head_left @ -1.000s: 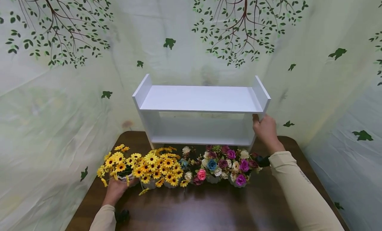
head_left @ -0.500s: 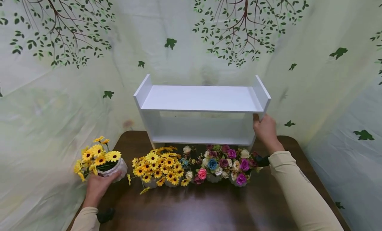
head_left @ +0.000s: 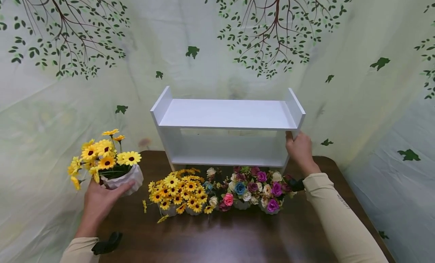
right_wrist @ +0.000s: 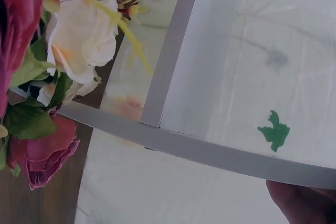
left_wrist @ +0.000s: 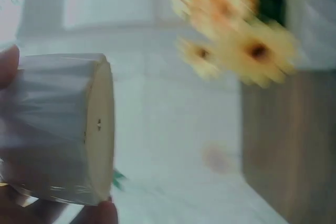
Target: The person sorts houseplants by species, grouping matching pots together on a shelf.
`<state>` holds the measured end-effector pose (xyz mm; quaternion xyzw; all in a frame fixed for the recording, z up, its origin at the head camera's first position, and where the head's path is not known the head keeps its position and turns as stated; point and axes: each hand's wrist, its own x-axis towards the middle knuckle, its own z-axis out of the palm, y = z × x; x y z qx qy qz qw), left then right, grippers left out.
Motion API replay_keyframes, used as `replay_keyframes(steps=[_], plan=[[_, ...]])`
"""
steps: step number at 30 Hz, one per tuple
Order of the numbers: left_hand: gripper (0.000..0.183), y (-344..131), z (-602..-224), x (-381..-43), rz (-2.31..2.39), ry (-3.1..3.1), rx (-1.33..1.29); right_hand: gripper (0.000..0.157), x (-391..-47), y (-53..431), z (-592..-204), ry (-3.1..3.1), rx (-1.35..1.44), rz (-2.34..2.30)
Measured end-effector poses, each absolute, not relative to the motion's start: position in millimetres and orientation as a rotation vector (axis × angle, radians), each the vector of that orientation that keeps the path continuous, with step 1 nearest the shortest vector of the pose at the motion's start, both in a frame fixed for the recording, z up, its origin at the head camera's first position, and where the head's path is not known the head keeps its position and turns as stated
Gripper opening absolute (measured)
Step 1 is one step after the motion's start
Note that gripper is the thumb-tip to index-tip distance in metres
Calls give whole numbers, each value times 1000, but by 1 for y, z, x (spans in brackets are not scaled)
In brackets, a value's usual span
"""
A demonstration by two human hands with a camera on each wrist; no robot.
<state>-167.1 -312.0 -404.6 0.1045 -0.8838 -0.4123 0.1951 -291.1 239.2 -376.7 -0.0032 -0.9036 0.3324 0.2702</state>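
While the right hand [head_left: 299, 151] keeps gripping the white shelf [head_left: 227, 113], the left hand [head_left: 100, 200] grips a potted yellow bouquet [head_left: 132, 177], raised higher than before over the left edge of the table [head_left: 272, 234]. Yellow flowers [head_left: 180, 193] and mixed roses [head_left: 253, 187]: potted row, partly hiding the shelf's base. Sleeve print [head_left: 343, 201]: illegible.

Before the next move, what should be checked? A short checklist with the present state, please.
1. Left hand holding the white pot of yellow flowers: ok.
2. Pot upright: not ok, it is tilted.
3. Pot off the table: ok, left wrist view shows its underside.
4. Right hand on the shelf: ok, it grips the right side.
5. Shelf standing squarely: cannot tell, front flowers hide its base.
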Motion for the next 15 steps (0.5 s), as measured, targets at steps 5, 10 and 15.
replay_keyframes(steps=[5,10,15], plan=[[85,-288,-364,-160,-1169,-2531,184,33,-292,239,-377,-2449,-6,887],[82,-265,-326,-163,-1205,-2481,62,33,-294,240,-378,-2444,-5,900],[81,-236,-288,-166,-1235,-2446,-31,33,-293,240,-377,-2450,-9,923]])
